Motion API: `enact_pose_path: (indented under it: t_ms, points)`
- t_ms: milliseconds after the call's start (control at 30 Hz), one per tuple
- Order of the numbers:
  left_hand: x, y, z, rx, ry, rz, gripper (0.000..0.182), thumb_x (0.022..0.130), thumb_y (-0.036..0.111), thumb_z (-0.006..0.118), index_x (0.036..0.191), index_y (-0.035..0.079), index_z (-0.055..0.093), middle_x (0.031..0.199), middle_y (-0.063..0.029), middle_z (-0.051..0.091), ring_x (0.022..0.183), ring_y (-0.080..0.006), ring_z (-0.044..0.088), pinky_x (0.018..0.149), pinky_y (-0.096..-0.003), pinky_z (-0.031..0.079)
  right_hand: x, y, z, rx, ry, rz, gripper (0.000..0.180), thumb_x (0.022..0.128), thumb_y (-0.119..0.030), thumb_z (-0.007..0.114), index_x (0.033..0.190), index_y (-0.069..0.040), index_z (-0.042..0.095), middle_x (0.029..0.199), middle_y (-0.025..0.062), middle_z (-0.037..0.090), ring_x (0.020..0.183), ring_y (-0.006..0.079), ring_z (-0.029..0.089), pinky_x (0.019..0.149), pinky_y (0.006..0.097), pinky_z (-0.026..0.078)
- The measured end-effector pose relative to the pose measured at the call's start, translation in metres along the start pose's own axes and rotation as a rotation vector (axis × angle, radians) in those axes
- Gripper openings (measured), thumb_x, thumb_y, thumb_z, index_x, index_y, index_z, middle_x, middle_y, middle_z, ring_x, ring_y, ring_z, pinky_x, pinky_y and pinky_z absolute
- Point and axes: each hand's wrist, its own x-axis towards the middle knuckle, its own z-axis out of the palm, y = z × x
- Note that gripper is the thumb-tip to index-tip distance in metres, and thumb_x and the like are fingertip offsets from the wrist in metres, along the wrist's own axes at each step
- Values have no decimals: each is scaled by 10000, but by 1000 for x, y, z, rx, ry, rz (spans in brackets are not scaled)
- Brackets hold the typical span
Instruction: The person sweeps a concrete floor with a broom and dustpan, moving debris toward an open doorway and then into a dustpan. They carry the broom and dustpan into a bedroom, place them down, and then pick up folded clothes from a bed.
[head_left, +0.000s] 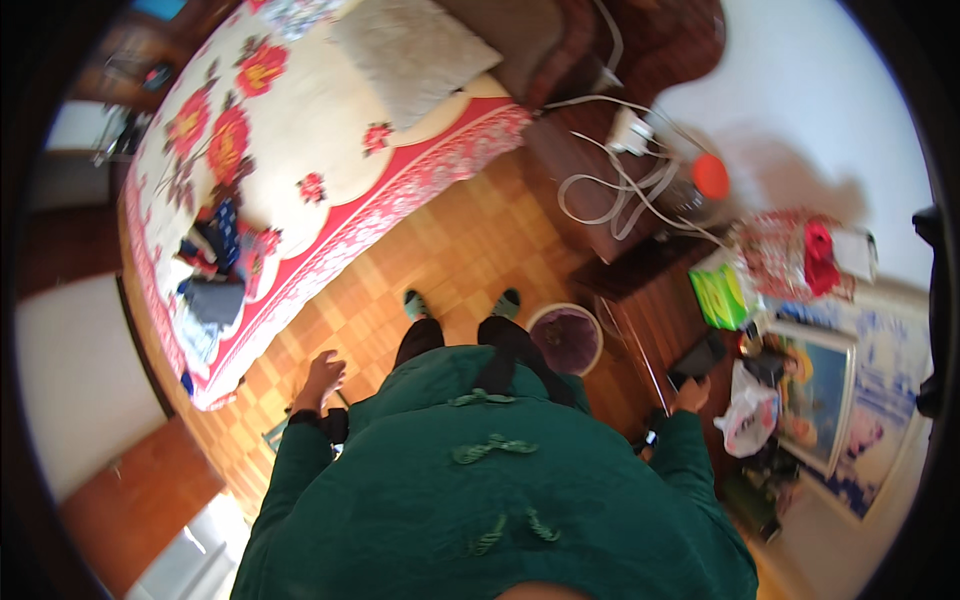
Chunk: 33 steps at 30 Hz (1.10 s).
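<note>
My left hand (324, 377) hangs over the parquet floor beside the bed, its fingers apart and slightly curled, with nothing in it. At the right, my right hand (691, 395) is at the near end of a dark flat phone-like object (697, 358) over the wooden cabinet top; whether it grips the object or only touches it is not plain. A white plastic bag (748, 412) lies just right of that hand. Beyond it stands a framed picture (821, 397). A green packet (718, 297) sits farther up the cabinet.
A bed with a floral cover (292, 142) fills the upper left, with folded clothes (214, 292) and a cushion (409, 56) on it. A lined waste bin (565, 339) stands by the cabinet. A power strip (630, 133), cables and a red-lidded jar (710, 177) rest on the nightstand.
</note>
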Motion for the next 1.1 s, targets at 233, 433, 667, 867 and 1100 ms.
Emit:
enact_pose_path:
  t_ms: [233, 433, 667, 867, 1100]
  points:
    - [-3, -33, 9, 15, 56, 57, 485, 786, 142, 608, 1221, -9, 458, 788, -116, 612, 613, -149, 560, 504, -278, 444, 22, 5, 0, -33, -52, 171, 469, 818, -120, 422, 1280, -42, 430, 1238, 124, 535, 1123, 274, 503, 957, 369, 384]
    - [18, -92, -5, -74, 74, 91, 488, 767, 161, 604, 1202, -19, 476, 828, -152, 638, 666, -179, 605, 579, -287, 483, -10, -76, 25, 63, -22, 215, 473, 815, -143, 431, 1279, -51, 426, 1194, 139, 556, 1062, 295, 538, 902, 395, 422]
    - [21, -173, -43, -296, 70, 2, 480, 797, 113, 610, 1236, 9, 448, 804, -106, 599, 667, -158, 580, 524, -287, 468, -58, -145, 84, 33, -184, -196, 540, 790, -132, 547, 1291, -1, 393, 1162, 204, 544, 1015, 322, 539, 864, 409, 422]
    - [16, -290, -76, -562, 187, -122, 488, 766, 125, 615, 1215, 8, 465, 759, -127, 599, 593, -180, 570, 480, -301, 451, -148, -217, 186, -72, -374, -376, 496, 821, -109, 516, 1299, -52, 395, 980, 125, 570, 785, 245, 537, 667, 409, 439]
    - [-5, -383, -101, -747, 340, -202, 522, 759, 133, 621, 1228, -21, 454, 783, -144, 617, 607, -193, 587, 489, -314, 470, -274, -287, 295, -182, -790, -349, 499, 754, -48, 575, 1229, 33, 445, 1056, 111, 561, 904, 198, 533, 772, 320, 432]
